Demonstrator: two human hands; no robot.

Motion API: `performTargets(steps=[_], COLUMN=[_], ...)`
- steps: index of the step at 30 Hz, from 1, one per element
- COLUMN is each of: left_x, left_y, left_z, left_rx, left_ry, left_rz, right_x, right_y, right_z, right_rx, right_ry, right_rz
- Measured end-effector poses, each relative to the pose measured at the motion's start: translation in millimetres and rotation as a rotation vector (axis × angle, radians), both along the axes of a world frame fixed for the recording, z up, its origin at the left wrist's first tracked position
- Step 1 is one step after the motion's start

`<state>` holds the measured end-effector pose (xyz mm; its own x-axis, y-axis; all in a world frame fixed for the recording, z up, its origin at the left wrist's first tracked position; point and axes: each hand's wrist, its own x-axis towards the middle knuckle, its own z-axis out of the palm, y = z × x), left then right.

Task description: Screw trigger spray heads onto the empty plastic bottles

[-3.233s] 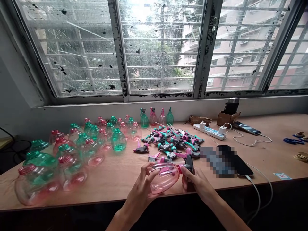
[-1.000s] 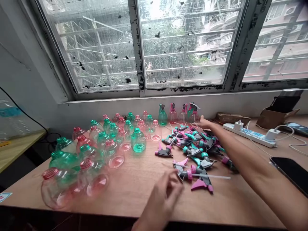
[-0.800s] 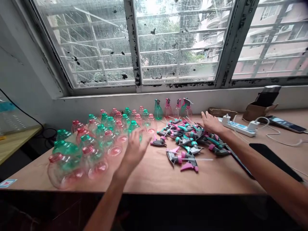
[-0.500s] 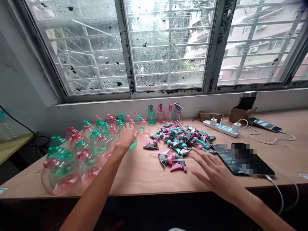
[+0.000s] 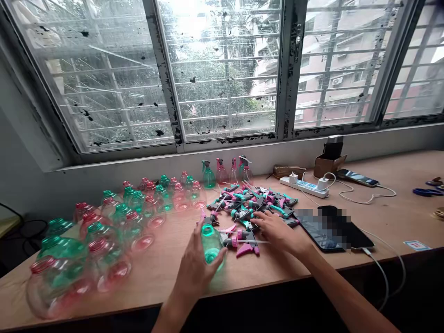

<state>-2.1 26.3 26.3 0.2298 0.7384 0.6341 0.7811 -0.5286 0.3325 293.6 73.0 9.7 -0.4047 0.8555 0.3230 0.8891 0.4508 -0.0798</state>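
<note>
My left hand (image 5: 196, 261) is wrapped round a clear green bottle (image 5: 212, 243), which stands open-necked near the table's front edge. My right hand (image 5: 279, 233) is over the near right side of a pile of spray heads (image 5: 249, 199) in grey, pink and teal. Its fingers are stretched toward a teal and grey spray head (image 5: 243, 214); whether they touch it is hard to tell. Just below lie pink and grey spray heads (image 5: 248, 245). To the left stand several rows of open pink and green bottles (image 5: 135, 222).
Along the wall stand several bottles with spray heads fitted (image 5: 208, 175). On the right are a white power strip (image 5: 305, 186) with cables, a small cardboard box (image 5: 328, 165), a phone (image 5: 357, 177), dark tablets (image 5: 322, 231) and blue-handled scissors (image 5: 426, 191).
My left hand has brought a green bottle from the edge of the bottle group toward the front middle. My right hand has moved in over the spray heads. The view has shifted right.
</note>
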Motion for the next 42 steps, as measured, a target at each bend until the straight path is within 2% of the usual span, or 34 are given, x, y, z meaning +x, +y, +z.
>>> performTargets(steps=[3, 7, 11, 14, 17, 20, 25, 30, 33, 34, 36, 38, 41, 42], left_x=[14.1, 14.6, 10.7, 10.2, 8.9, 7.0, 6.5, 7.6, 8.6, 9.0, 9.5, 9.3, 7.3, 6.5], left_y=[-19.3, -29.8, -30.1, -28.2, -26.2, -23.7, -18.2, -19.3, -21.7, -22.2, -22.5, -21.6, -18.1, -16.7], left_z=[-7.5, -11.0, -12.2, -10.1, -8.2, -11.8, -25.2, -23.5, -18.8, -17.8, -16.5, -15.8, -14.2, -13.3], left_rx=[-0.072, -0.268, -0.488, -0.544, -0.607, -0.624, -0.532, -0.505, -0.513, -0.513, -0.496, -0.454, -0.424, -0.434], left_ry=[-0.045, -0.15, -0.329, -0.412, -0.438, -0.461, -0.496, -0.481, -0.472, -0.476, -0.493, -0.533, -0.668, -0.724], left_rz=[-0.109, -0.129, -0.138, -0.198, -0.276, -0.304, -0.193, -0.184, -0.181, -0.18, -0.178, -0.166, -0.125, -0.111], right_x=[2.6, 15.9, 30.2, 37.5, 40.3, 37.7, 30.0, 39.2, 41.3, 38.0, 24.4, 4.3, -25.1, -32.1], right_y=[3.4, 1.5, -4.7, -4.3, 1.8, 6.5, -0.1, -17.0, -35.6, -44.1, -63.4, -82.0, -96.7, -96.6], right_z=[-4.2, -2.5, -3.2, -14.2, -28.6, -34.7, -19.9, 7.4, 23.0, 26.7, 29.9, 26.4, 12.7, 7.9], right_rx=[0.024, 0.003, -0.026, -0.016, 0.034, 0.022, 0.041, 0.125, 0.13, 0.093, -0.184, -0.44, -0.861, -0.915], right_ry=[0.035, 0.076, 0.101, 0.137, 0.116, 0.158, 0.579, 1.126, 1.258, 1.313, 1.54, 1.664, 1.606, 1.57], right_rz=[-0.018, 0.007, 0.088, 0.096, 0.034, 0.024, 0.086, -0.065, -0.112, -0.095, 0.043, 0.129, 0.177, 0.186])
